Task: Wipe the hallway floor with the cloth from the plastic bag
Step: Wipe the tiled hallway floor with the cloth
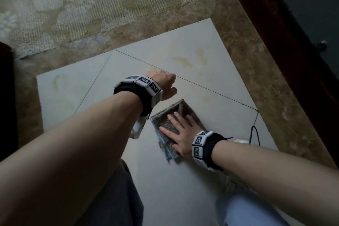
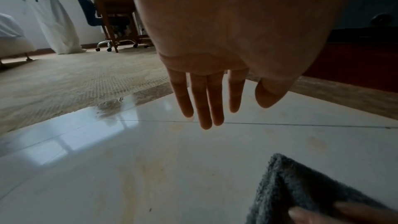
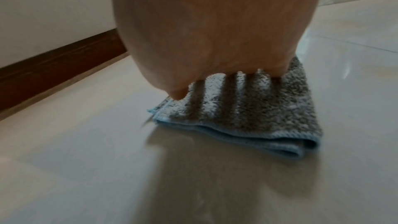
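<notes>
A folded grey cloth (image 1: 166, 124) with a blue underside lies flat on the pale tiled floor (image 1: 183, 60). My right hand (image 1: 180, 127) presses down on it with straight, spread fingers; the right wrist view shows the cloth (image 3: 269, 108) under the fingers (image 3: 178, 94). My left hand (image 1: 165, 86) hangs above the floor just beyond the cloth, holding nothing. In the left wrist view its fingers (image 2: 204, 105) hang straight and relaxed over the tile, and a corner of the cloth (image 2: 301, 190) shows at the lower right. Yellowish stains (image 1: 183, 59) mark the tile farther out.
A patterned beige rug (image 1: 91, 5) covers the floor beyond a brown marble border (image 1: 238, 51). A dark wooden frame (image 1: 284, 42) runs along the right. A thin black cord (image 1: 255, 130) lies right of the cloth. My knees (image 1: 117, 198) are at the bottom.
</notes>
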